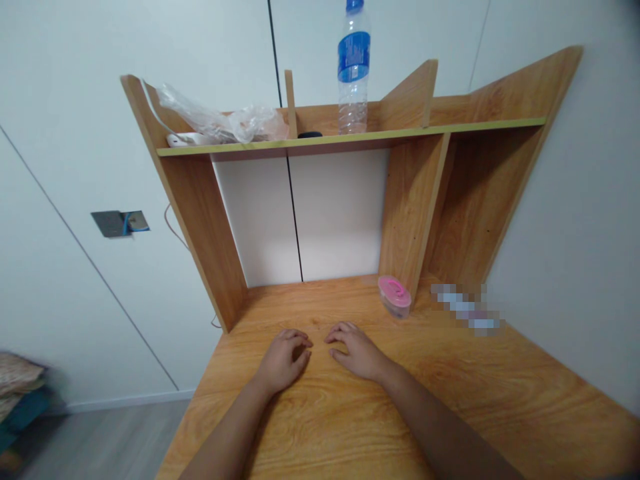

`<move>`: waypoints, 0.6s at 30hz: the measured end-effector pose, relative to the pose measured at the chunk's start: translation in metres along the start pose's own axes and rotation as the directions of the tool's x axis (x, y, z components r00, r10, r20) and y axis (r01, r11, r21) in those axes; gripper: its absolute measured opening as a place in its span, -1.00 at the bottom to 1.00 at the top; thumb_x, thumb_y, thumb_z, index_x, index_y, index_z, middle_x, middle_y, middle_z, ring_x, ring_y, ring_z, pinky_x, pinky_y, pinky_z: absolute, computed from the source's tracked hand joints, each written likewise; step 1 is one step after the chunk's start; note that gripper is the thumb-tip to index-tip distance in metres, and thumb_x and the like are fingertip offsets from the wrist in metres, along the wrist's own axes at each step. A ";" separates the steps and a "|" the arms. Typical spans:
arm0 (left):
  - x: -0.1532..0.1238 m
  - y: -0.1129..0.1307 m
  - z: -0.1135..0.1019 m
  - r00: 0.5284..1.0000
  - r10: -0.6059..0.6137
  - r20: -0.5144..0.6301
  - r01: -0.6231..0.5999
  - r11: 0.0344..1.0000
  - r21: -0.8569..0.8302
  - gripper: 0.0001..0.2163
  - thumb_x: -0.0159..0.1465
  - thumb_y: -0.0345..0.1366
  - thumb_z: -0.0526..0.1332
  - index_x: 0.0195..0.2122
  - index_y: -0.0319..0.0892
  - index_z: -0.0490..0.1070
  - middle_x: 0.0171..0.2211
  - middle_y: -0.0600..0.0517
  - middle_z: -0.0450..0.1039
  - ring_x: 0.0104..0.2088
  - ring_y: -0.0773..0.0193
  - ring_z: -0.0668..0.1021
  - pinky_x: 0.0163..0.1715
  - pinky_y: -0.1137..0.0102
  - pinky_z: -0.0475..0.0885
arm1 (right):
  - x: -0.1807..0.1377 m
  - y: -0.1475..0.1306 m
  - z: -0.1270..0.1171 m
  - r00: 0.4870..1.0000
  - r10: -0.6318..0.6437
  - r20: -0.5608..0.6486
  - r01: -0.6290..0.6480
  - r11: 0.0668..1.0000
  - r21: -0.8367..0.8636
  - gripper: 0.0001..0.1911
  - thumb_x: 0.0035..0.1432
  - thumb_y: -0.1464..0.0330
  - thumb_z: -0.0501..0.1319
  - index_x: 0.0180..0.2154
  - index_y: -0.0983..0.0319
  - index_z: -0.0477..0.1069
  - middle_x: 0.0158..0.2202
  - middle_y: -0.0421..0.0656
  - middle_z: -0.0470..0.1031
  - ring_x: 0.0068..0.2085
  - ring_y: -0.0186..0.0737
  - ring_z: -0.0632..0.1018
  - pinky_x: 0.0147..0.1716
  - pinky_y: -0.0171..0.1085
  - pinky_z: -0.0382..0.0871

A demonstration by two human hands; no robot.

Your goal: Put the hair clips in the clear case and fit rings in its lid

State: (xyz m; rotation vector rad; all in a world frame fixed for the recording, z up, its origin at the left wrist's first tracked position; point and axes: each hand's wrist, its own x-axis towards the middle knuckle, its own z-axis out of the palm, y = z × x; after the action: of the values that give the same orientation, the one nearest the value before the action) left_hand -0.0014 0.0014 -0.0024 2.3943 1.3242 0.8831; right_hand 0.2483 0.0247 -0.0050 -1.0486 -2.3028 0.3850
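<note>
**deskwatcher:** ok so what's hard to make out here? Both forearms get cut off by the bottom edge. Just right of the small clear plastic tub with the pink swirl lid (395, 295) there's a blurred-out patch on the desk, can't tell what's under it. Well above the tub, on the wooden hutch shelf (350, 141), a small dark object sits just left of the bottle, mostly hidden behind the shelf lip, and something white pokes out from under the crumpled clear plastic bag (225, 121) at the far left end.

**pine_top:** any text readable? The tall clear plastic water bottle with the blue label and blue cap (353, 67) stands straight above the tub, but the label print is too small to read, and the top of the cap is cut off by the frame.

**deskwatcher:** yeah nothing legible. Hands: left hand (283, 360) and right hand (356, 351) both lie palm-down on the light orange wood-grain desktop (500, 393), fingers loosely curled, gripping nothing. Fingertips nearly meet but stay apart.

**pine_top:** and the tub sits just beyond and right of the right hand, not touched, near the foot of the hutch's upright divider (407, 207).
</note>
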 end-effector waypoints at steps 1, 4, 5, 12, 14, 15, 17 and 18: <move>0.000 0.000 0.000 1.000 0.000 0.000 0.000 1.000 0.000 -0.82 0.30 -0.26 0.22 -0.15 -0.08 0.61 -0.07 -0.10 0.57 0.00 0.04 0.55 0.10 0.15 0.40 | 0.000 0.000 0.000 1.000 -0.001 -0.003 0.001 1.000 -0.002 -0.77 0.16 0.42 0.30 -0.11 0.16 0.57 -0.09 -0.10 0.54 0.00 -0.06 0.51 0.09 -0.12 0.37; 0.000 0.000 0.000 1.000 0.001 0.000 -0.001 1.000 -0.002 -0.81 0.31 -0.26 0.22 -0.15 -0.08 0.61 -0.07 -0.11 0.57 0.01 0.04 0.55 0.09 0.15 0.41 | 0.000 0.000 0.002 1.000 -0.002 -0.019 0.002 1.000 -0.009 -0.77 0.15 0.42 0.31 -0.12 0.14 0.58 -0.11 -0.11 0.54 -0.02 -0.08 0.52 0.07 -0.13 0.39; 0.000 0.000 0.000 1.000 0.002 0.000 -0.002 1.000 -0.002 -0.81 0.31 -0.26 0.21 -0.15 -0.08 0.61 -0.06 -0.11 0.57 0.01 0.04 0.55 0.09 0.15 0.41 | 0.000 0.000 0.002 1.000 0.001 -0.029 -0.002 1.000 -0.013 -0.77 0.15 0.42 0.31 -0.12 0.13 0.58 -0.11 -0.12 0.54 -0.02 -0.08 0.53 0.07 -0.14 0.40; 0.000 -0.001 0.000 1.000 0.011 0.003 -0.011 1.000 -0.002 -0.81 0.31 -0.28 0.21 -0.14 -0.08 0.60 -0.08 -0.10 0.56 -0.01 0.05 0.55 0.08 0.14 0.41 | 0.004 0.004 -0.006 0.947 0.137 -0.291 -0.171 0.980 -0.097 -0.74 0.16 0.42 0.26 -0.11 0.11 0.59 0.03 -0.06 0.44 0.11 -0.02 0.45 0.15 -0.04 0.33; 0.000 -0.001 0.000 1.000 0.012 0.005 -0.012 1.000 -0.002 -0.82 0.30 -0.28 0.22 -0.15 -0.08 0.60 -0.08 -0.10 0.57 -0.01 0.05 0.55 0.08 0.14 0.41 | 0.005 0.007 -0.012 0.883 0.204 -0.423 -0.275 0.955 -0.114 -0.72 0.19 0.42 0.21 -0.07 0.12 0.57 0.09 -0.02 0.39 0.16 0.05 0.39 0.18 0.07 0.25; 0.000 -0.001 0.000 1.000 0.012 0.005 -0.012 1.000 -0.002 -0.82 0.30 -0.29 0.22 -0.15 -0.08 0.60 -0.08 -0.10 0.57 -0.01 0.05 0.55 0.08 0.14 0.41 | 0.005 0.009 -0.015 0.840 0.234 -0.489 -0.328 0.937 -0.116 -0.70 0.20 0.42 0.18 -0.05 0.13 0.55 0.13 0.00 0.36 0.19 0.09 0.36 0.20 0.13 0.20; 0.000 -0.001 -0.001 1.000 0.013 0.003 -0.013 1.000 -0.002 -0.82 0.29 -0.29 0.22 -0.15 -0.08 0.60 -0.07 -0.10 0.56 -0.01 0.05 0.55 0.08 0.14 0.41 | 0.005 0.012 -0.021 0.746 0.276 -0.606 -0.422 0.900 -0.109 -0.64 0.21 0.41 0.16 0.02 0.14 0.51 0.23 0.02 0.25 0.27 0.15 0.25 0.25 0.20 0.08; 0.000 -0.001 -0.001 1.000 0.013 0.001 -0.013 1.000 -0.002 -0.82 0.29 -0.29 0.22 -0.15 -0.08 0.60 -0.07 -0.10 0.56 -0.01 0.05 0.55 0.08 0.14 0.41 | 0.005 0.015 -0.023 0.698 0.291 -0.654 -0.461 0.882 -0.100 -0.60 0.20 0.40 0.16 0.07 0.14 0.48 0.28 0.02 0.18 0.31 0.17 0.19 0.27 0.22 0.02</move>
State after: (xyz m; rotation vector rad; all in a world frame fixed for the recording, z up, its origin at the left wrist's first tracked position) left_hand -0.0029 0.0020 -0.0025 2.4043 1.3087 0.8858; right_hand 0.2683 0.0386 0.0085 -1.5225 -1.5463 -0.1225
